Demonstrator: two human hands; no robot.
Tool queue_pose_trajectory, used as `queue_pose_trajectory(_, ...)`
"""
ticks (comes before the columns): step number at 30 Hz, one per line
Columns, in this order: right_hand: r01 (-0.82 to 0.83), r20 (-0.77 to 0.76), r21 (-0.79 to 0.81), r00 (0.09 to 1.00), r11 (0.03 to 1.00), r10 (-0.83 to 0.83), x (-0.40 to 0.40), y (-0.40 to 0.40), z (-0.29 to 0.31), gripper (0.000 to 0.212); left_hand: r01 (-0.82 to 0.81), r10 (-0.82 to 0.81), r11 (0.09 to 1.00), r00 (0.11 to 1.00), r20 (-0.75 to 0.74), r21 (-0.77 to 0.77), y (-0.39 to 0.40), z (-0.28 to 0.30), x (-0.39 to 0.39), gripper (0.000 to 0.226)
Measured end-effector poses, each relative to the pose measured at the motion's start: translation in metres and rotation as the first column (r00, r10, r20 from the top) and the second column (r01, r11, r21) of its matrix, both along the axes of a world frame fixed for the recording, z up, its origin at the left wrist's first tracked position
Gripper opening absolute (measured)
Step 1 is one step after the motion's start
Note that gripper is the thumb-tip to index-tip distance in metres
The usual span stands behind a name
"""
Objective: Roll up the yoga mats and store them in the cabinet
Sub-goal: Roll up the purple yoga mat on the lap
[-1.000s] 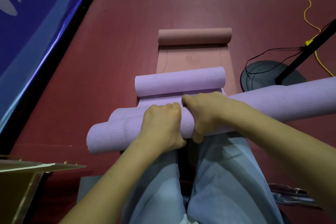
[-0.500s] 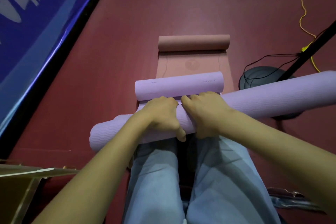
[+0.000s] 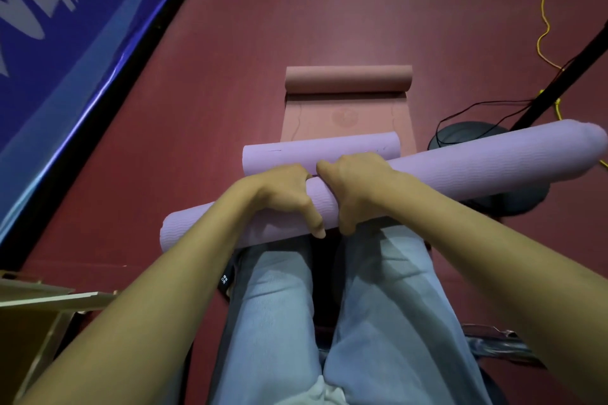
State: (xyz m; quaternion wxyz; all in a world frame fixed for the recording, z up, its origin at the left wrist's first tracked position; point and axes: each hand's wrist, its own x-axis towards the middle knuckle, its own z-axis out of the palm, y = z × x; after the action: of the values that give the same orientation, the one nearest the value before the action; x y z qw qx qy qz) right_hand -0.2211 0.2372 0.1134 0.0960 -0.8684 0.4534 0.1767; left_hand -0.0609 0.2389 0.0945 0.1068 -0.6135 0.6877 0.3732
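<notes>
A long rolled purple yoga mat (image 3: 477, 158) lies across my knees, its right end raised. My left hand (image 3: 283, 197) and my right hand (image 3: 355, 187) grip it side by side at its middle, fingers curled over the top and thumbs underneath. Just beyond it on the floor lies a second purple mat (image 3: 316, 151), rolled. Farther off a pink mat (image 3: 345, 115) is partly rolled, with its roll (image 3: 348, 79) at the far end and a flat stretch nearer me.
The floor is dark red. A blue banner (image 3: 65, 52) runs along the left. A black round stand base (image 3: 467, 138) with a slanting pole and cables sits at the right, beside a yellow cord (image 3: 543, 23). A wooden cabinet edge (image 3: 39, 302) shows at lower left.
The held mat's right end has risen and its full length has come into view. My hands have shifted slightly up and away along with it.
</notes>
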Motion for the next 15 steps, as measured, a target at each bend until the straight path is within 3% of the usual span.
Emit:
queue_pose_trajectory(5, -0.002, -0.013, -0.073, 1.0, 0.997, 0.001, -0.007, 0.039, 0.004, 0.076, 0.063, -0.062, 0.998, 0.997, 0.045, -0.019, 0.028, 0.005, -0.005, 0.074)
queue_pose_trajectory(15, -0.124, 0.016, -0.113, 0.992, 0.986, 0.127, -0.018, 0.11, 0.005, 0.06, 0.145, -0.142, 0.988, 0.988, 0.055, -0.047, 0.108, 0.007, -0.01, 0.07)
